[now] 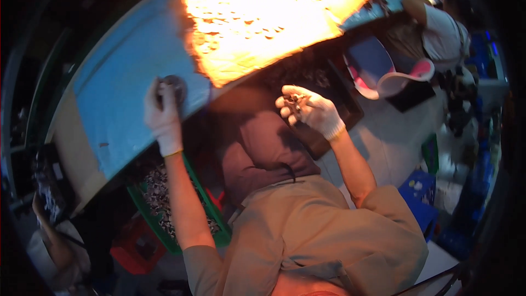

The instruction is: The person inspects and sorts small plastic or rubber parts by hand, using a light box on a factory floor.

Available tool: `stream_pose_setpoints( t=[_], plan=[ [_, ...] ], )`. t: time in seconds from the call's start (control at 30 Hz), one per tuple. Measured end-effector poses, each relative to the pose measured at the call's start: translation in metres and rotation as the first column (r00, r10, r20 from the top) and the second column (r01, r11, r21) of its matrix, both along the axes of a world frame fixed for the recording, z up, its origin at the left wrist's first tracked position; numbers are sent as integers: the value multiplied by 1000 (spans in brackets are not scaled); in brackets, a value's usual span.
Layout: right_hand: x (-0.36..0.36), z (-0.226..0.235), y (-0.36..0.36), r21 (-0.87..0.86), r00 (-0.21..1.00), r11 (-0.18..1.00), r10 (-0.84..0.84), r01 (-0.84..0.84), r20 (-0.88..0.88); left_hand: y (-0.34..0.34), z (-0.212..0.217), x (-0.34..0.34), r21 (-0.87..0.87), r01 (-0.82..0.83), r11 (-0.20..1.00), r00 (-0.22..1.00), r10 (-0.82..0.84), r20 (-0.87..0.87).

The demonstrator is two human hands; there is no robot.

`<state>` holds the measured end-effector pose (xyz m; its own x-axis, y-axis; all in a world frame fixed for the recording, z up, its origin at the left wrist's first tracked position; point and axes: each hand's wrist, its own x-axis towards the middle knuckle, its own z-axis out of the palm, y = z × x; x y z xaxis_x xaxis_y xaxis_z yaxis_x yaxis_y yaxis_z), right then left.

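Both my hands wear white knit gloves. My left hand [163, 118] is at the edge of the blue work table, its fingers curled over a dark round object [176, 89] whose exact kind I cannot make out. My right hand [315, 111] is raised above my lap, palm turned up and fingers curled around several small metal parts [296, 104]. Their shape is too small to name. A very bright lit area [268, 16] on the table lies beyond both hands, with many small dark pieces scattered in its left part.
Beside my left forearm stands a green crate [222, 233] full of small metal pieces. A red stool [137, 246] is left of it. A dark bin [350, 107] stands beyond my right hand, near a pink-and-white chair [372, 71]. People sit at the far right [441, 35] and lower left [57, 252].
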<state>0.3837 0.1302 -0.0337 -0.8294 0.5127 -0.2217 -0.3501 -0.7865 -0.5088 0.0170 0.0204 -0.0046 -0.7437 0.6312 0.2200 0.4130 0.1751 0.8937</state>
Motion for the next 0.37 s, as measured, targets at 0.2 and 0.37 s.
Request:
stream_pose_setpoints(
  t=[0.2,0.37],
  plan=[
    [-77,66,-17,235,982,954,169,-183,82,8,-10,3,45,32,998,954,-18,-300],
    [-185,117,-27,733,975,664,-23,-149,219,0,-7,-2,26,40,999,978,-34,-208]
  ],
)
